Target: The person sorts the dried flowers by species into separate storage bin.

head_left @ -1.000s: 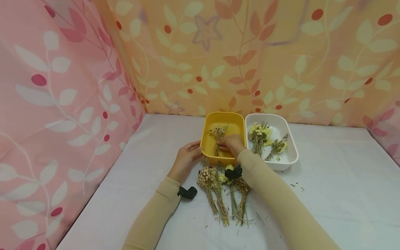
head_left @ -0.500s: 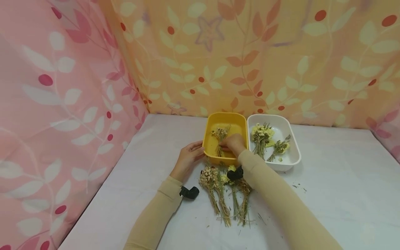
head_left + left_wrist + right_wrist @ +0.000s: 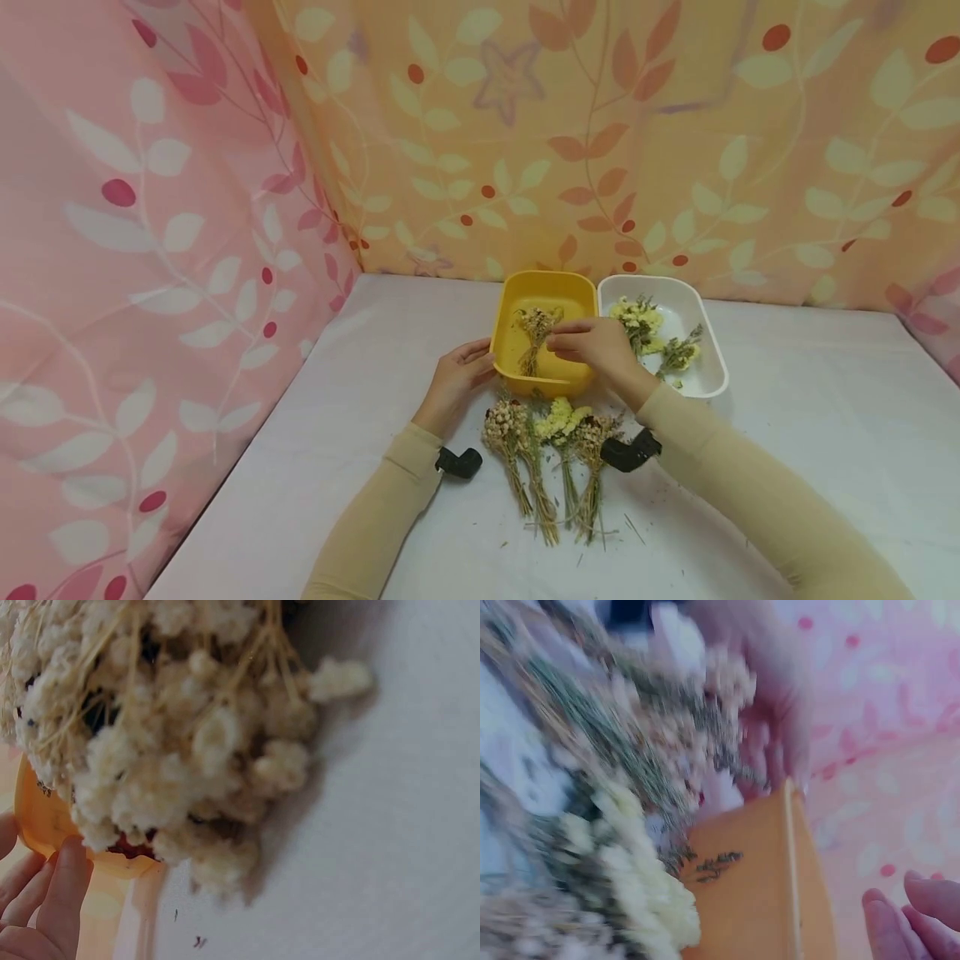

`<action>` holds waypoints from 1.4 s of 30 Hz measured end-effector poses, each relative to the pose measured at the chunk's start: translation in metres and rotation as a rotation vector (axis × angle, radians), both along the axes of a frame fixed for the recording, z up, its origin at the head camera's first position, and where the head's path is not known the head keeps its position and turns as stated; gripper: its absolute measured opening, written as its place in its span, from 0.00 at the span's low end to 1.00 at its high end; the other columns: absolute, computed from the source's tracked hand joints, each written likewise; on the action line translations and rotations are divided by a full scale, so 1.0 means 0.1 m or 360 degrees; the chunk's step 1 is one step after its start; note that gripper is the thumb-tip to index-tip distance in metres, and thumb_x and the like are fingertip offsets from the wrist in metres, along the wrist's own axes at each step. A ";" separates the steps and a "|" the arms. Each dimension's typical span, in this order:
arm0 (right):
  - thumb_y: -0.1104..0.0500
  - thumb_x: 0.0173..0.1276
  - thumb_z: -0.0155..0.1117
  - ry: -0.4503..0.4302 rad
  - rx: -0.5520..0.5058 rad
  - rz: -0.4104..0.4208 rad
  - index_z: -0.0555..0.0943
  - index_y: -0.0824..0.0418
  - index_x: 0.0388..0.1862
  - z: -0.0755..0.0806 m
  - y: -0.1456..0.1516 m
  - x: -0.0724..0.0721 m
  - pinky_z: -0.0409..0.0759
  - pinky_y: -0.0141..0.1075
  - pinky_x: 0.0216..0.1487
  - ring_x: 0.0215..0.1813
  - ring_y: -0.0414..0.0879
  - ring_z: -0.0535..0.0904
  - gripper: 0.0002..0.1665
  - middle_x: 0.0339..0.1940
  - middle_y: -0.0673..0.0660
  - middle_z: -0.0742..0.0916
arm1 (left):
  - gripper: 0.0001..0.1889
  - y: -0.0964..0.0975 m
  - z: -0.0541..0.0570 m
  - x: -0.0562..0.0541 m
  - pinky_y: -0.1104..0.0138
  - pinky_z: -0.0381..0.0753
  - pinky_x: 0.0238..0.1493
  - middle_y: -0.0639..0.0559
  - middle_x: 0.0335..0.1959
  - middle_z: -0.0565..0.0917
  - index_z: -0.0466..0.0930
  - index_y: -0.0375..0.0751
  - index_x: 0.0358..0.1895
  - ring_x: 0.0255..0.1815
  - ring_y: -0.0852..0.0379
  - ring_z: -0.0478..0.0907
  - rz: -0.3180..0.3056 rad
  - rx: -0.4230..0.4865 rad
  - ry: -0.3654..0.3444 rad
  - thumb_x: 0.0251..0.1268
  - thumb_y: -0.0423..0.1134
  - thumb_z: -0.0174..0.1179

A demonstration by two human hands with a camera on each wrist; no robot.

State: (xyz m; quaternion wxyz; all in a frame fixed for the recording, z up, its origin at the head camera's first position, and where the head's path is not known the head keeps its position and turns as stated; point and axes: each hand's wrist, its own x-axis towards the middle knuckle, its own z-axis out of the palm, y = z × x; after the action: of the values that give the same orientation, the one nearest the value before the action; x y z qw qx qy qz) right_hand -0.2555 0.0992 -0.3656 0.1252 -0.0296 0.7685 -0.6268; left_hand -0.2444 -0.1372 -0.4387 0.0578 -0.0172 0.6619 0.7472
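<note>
Leaf-printed cloth backdrops (image 3: 442,167), orange behind and pink at left, are enclosing the upper frame. White-covered table (image 3: 390,333): filling the lower frame. White tray (image 3: 678,304), right of centre: holding yellow-flowered bunches. Yellow tray (image 3: 543,287), centre, just beside it: holding one dried bunch.

Left hand (image 3: 459,379), left of centre: resting its extended fingers against the yellow tray's near left corner, not visibly curling round it. Right hand (image 3: 598,346), centre right: hovering over the yellow tray, fingers fairly straight and close together, gripping nothing visible, fingertips pointing just beside the bunch.

Dried bunch (image 3: 536,329), in the yellow tray: lying flowers toward the back, stems toward the front. Likely feather-light, stiff-stemmed and brittle, shedding easily, hardly slippery; the gathered stems are offering the safest hold, the heads the worst. Further bunches (image 3: 506,427), at least four, pale and yellow: lying on the table, lower centre, stems pointing downward.

Black wrist cameras (image 3: 630,452): sitting at both cuffs. Plant scraps (image 3: 633,529): littering the cloth, lower centre. Brands, labels, writing: none showing legibly.
</note>
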 end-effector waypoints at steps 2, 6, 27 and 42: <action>0.57 0.69 0.68 0.0010 -0.0031 -0.0020 0.81 0.69 0.59 0.04 0.08 0.12 0.86 0.39 0.57 0.46 0.42 0.89 0.24 0.48 0.58 0.90 | 0.24 0.00 0.00 -0.01 0.59 0.83 0.62 0.35 0.68 0.75 0.70 0.33 0.69 0.67 0.39 0.75 0.0001 -0.0007 0.0009 0.72 0.34 0.59; 0.55 0.67 0.70 0.0002 -0.0067 -0.0011 0.81 0.69 0.59 0.04 0.26 0.36 0.87 0.36 0.54 0.44 0.38 0.88 0.26 0.42 0.48 0.91 | 0.24 -0.01 -0.01 -0.01 0.60 0.84 0.60 0.36 0.67 0.76 0.71 0.35 0.69 0.66 0.40 0.76 0.0015 -0.0028 0.0008 0.73 0.34 0.58; 0.56 0.69 0.68 -0.0183 -0.0083 0.0069 0.80 0.73 0.58 -0.26 0.74 0.94 0.88 0.35 0.52 0.44 0.38 0.89 0.26 0.43 0.51 0.92 | 0.24 0.00 -0.02 0.01 0.62 0.84 0.61 0.37 0.68 0.75 0.71 0.35 0.70 0.67 0.41 0.76 0.0008 -0.0026 -0.0004 0.73 0.34 0.58; 0.57 0.66 0.71 -0.0285 0.0005 0.0065 0.82 0.73 0.54 -0.47 0.79 1.12 0.89 0.35 0.48 0.41 0.41 0.89 0.24 0.41 0.56 0.92 | 0.25 0.00 -0.01 0.00 0.61 0.83 0.62 0.36 0.69 0.74 0.68 0.34 0.71 0.68 0.40 0.74 -0.0025 -0.0024 0.0016 0.73 0.34 0.58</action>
State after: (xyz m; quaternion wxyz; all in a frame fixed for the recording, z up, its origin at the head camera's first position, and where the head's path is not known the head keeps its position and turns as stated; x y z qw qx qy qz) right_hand -0.1436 0.1784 -0.4130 0.2061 0.0111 0.7545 -0.6229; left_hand -0.2441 -0.1368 -0.4392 0.0601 -0.0086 0.6678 0.7418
